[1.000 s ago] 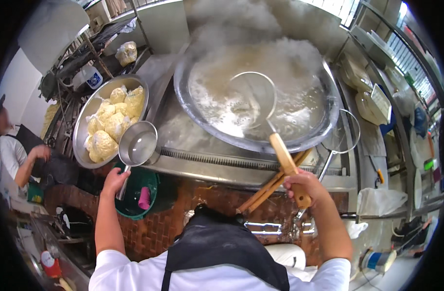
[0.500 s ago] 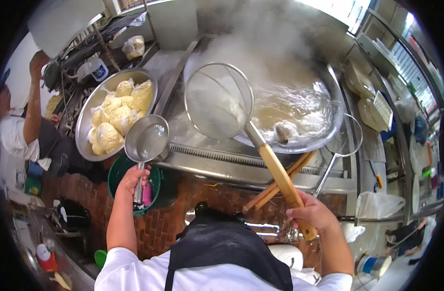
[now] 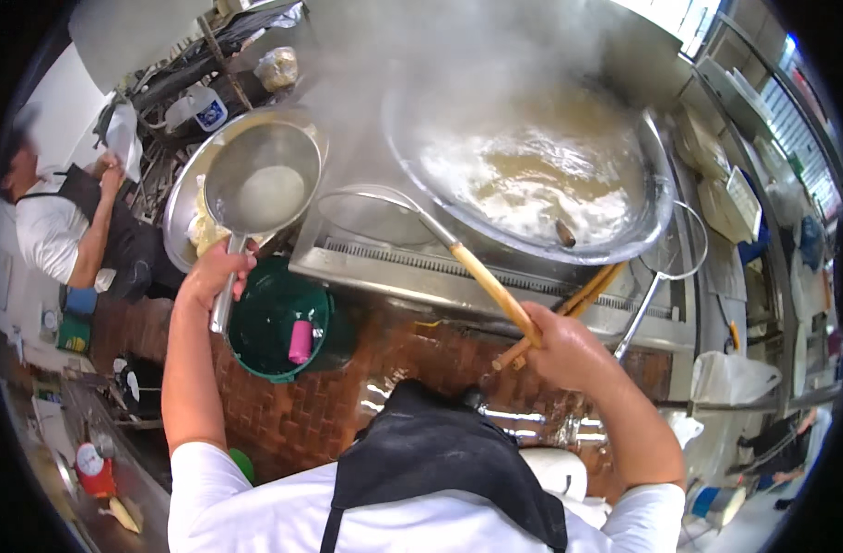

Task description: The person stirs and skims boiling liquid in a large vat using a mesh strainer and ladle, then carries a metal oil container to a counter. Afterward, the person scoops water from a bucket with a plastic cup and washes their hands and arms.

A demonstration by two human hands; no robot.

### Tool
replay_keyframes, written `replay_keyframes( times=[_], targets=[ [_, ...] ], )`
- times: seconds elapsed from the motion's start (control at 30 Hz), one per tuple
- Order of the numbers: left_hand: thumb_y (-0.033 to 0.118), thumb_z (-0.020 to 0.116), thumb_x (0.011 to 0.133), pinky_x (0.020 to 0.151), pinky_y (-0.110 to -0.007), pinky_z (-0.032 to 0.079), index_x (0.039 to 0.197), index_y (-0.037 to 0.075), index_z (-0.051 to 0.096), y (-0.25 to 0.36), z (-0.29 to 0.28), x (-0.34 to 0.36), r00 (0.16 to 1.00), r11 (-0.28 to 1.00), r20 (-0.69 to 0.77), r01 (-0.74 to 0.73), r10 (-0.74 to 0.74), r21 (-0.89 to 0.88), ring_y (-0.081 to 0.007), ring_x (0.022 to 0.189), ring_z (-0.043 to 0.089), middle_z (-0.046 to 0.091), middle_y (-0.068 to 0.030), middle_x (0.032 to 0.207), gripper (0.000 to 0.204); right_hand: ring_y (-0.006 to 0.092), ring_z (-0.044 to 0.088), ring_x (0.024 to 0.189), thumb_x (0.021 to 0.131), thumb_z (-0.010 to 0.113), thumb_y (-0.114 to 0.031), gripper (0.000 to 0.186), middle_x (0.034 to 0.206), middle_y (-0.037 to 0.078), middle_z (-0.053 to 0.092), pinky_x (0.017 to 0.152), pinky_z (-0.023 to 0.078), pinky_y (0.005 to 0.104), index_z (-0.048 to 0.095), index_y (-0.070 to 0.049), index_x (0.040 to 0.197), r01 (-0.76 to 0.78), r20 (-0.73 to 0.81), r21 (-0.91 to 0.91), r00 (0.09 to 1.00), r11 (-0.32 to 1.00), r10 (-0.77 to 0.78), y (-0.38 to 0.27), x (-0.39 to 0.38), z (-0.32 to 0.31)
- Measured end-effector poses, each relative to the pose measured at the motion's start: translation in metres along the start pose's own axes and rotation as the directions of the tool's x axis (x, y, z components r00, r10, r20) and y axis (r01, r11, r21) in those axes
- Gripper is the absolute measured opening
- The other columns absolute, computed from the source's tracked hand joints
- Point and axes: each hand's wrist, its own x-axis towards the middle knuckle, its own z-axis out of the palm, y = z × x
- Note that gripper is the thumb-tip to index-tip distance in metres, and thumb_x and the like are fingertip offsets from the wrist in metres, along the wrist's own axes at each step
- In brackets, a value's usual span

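Observation:
My left hand point(image 3: 220, 271) is closed around the handle of a metal dipper point(image 3: 220, 189). Pale, cloudy liquid shows in the dipper, which hangs over the wide metal bowl point(image 3: 175, 217) and hides most of it. Part of the bags of yellow food point(image 3: 203, 230) shows beneath. In my right hand point(image 3: 569, 346) is the wooden handle of a round strainer point(image 3: 486, 284). Its hoop, seen nearly edge-on, is over the steel stove top between the bowl and a large cauldron point(image 3: 635, 247). Liquid bubbles and steams in the cauldron, with a dark brown piece point(image 3: 565, 232) at its near side.
Below the dipper stands a green bucket point(image 3: 322, 309) with a pink cylinder point(image 3: 300, 342). Two wooden sticks point(image 3: 592, 290) and a long-handled metal hoop point(image 3: 640, 313) lean at the cauldron's near right. A co-worker point(image 3: 76, 221) stands at left. The tiled floor point(image 3: 338, 405) looks wet.
My left hand has moved left and up, bringing the dipper over the bowl. My right hand has risen, and the strainer has swung down and left, turning nearly edge-on. The co-worker's raised arm has come down.

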Motion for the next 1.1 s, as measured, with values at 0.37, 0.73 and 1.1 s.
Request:
replay_keyframes(
  times=[0.37, 0.73, 1.1],
  targets=[
    [0.014, 0.064, 0.073, 0.042, -0.024, 0.040, 0.096, 0.002, 0.056, 0.015, -0.018, 0.102, 0.977, 0.932, 0.145, -0.197, 0.159, 0.305, -0.0099, 0.043, 0.048, 0.052, -0.0014, 0.063, 0.027, 0.0382, 0.063, 0.092, 0.075, 0.062, -0.011, 0.052, 0.094, 0.022, 0.065, 0.079, 0.050, 0.0428, 0.053, -0.010, 0.126, -0.104, -0.010, -0.077, 0.995, 0.992, 0.103, -0.065, -0.003, -0.012],
    [0.016, 0.065, 0.071, 0.040, -0.025, 0.041, 0.097, -0.001, 0.054, 0.008, 0.003, 0.113, 0.922, 0.890, 0.256, -0.358, 0.289, 0.283, -0.0105, 0.041, 0.048, 0.052, -0.0030, 0.064, 0.033, 0.0397, 0.062, 0.093, 0.077, 0.059, -0.013, 0.046, 0.096, 0.022, 0.065, 0.082, 0.049, 0.0482, 0.053, -0.010, 0.122, -0.149, -0.039, -0.093, 0.988, 0.984, 0.146, -0.076, -0.018, 0.012],
    [0.007, 0.060, 0.067, 0.042, -0.030, 0.043, 0.101, -0.008, 0.057, 0.014, 0.026, 0.125, 0.892, 0.801, 0.233, -0.450, 0.387, 0.395, -0.0149, 0.045, 0.052, 0.058, -0.0091, 0.068, 0.037, 0.0383, 0.063, 0.095, 0.077, 0.065, -0.018, 0.050, 0.098, 0.021, 0.066, 0.083, 0.049, 0.0469, 0.054, -0.012, 0.126, -0.176, -0.080, -0.083, 0.982, 0.981, 0.170, -0.066, -0.036, 0.015]
  ],
)
